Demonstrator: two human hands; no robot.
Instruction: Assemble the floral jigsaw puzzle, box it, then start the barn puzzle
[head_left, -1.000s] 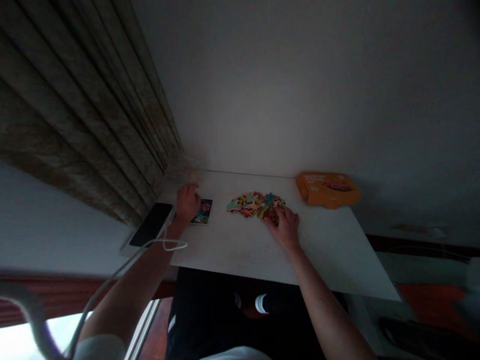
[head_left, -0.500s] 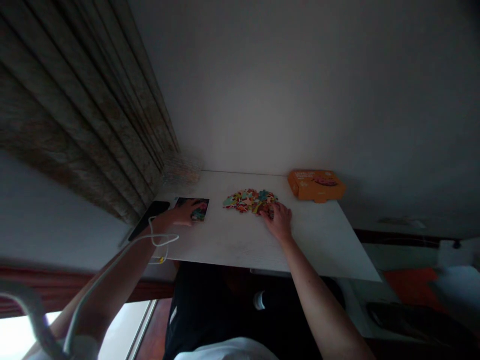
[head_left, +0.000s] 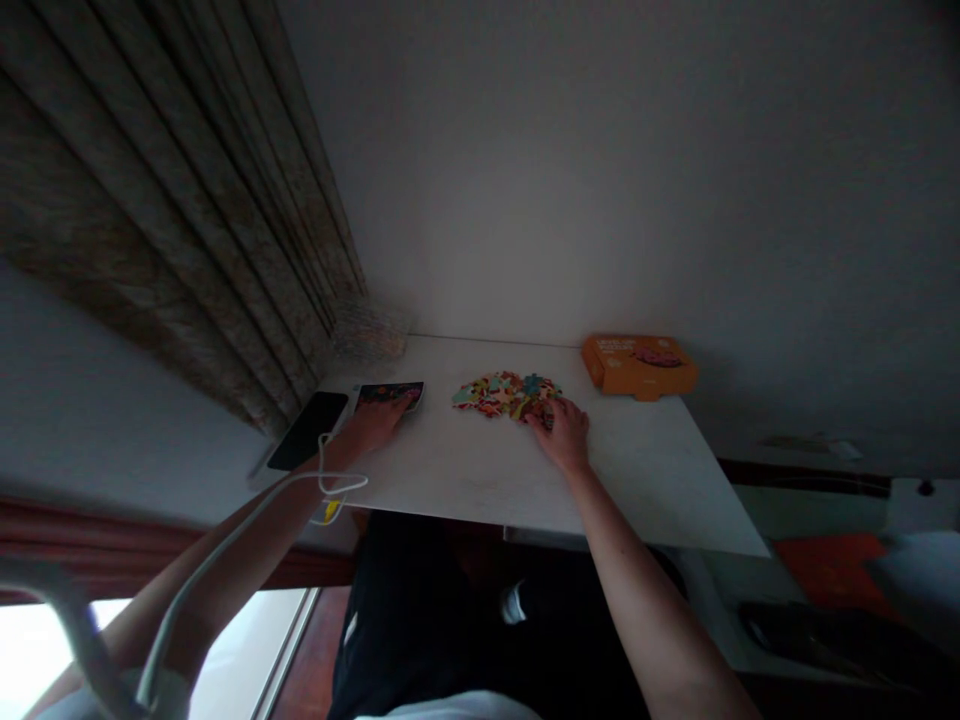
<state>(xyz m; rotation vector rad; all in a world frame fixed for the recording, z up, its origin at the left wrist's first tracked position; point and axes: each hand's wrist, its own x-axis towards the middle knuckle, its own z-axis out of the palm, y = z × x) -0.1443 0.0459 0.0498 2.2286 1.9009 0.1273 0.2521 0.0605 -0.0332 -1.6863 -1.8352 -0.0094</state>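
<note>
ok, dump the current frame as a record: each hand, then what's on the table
left hand: fingers over picture card, grip unclear
right hand: at right end of puzzle pieces, grip unclear
orange box: back right of white table
black flat object: left of card

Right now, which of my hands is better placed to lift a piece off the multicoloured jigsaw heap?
Probably your right hand: it is at the right end of the multicoloured jigsaw heap. Your left hand is at the dark rectangular picture card, separated from the heap by white tabletop.
</note>
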